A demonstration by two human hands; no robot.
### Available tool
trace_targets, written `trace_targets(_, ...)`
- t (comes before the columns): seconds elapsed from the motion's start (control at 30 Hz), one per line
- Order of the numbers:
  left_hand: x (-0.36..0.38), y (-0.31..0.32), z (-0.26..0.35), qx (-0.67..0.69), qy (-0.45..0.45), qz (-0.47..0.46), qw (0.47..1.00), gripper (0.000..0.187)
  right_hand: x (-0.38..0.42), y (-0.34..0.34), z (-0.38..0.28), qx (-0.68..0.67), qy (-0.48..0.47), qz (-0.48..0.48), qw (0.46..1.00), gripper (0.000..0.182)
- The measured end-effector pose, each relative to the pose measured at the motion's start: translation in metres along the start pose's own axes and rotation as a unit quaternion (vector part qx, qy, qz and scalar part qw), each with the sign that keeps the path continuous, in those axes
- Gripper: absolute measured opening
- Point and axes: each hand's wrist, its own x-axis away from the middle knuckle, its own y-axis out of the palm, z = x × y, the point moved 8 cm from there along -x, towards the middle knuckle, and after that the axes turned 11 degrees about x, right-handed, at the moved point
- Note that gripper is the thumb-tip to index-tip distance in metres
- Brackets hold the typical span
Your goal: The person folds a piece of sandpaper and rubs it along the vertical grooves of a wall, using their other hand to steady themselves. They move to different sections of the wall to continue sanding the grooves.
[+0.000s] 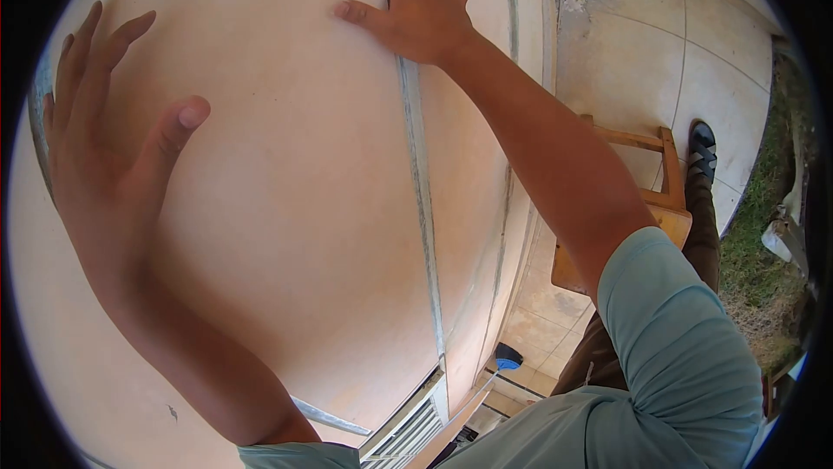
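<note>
Right hand (425, 13): spread over the wall (278, 209) at the upper end of the visible grey strip (416, 152); fingertips partly cut off, no closed grasp seen. Strip's long axis runs from under this hand down to the louvred vent (416, 430). Left hand (108, 148): open, fingers apart, empty, well to the strip's left. Right hand clearly the nearer; left nearer the wall's far-left edge.

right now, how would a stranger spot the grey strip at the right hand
Start with the pale wall, then find the right hand near the top. The grey strip runs down from it toward the white slats. Unlike the line farther right, that hand overlaps it.
</note>
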Motion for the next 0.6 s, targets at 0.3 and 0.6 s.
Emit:
trace_targets(0.3, -0.005, -0.003, 0.004, -0.056, -0.005, -0.018, 0.998, 0.078, 0.147, 0.06, 0.002, 0.106, -0.087, -0.107, 0.985, 0.133)
trace_targets(0.6, -0.004, -0.003, 0.002, -0.021, -0.007, -0.011, 1.0, 0.083, 0.045, 0.026, 0.005, 0.07, -0.024, -0.042, 0.996, 0.128)
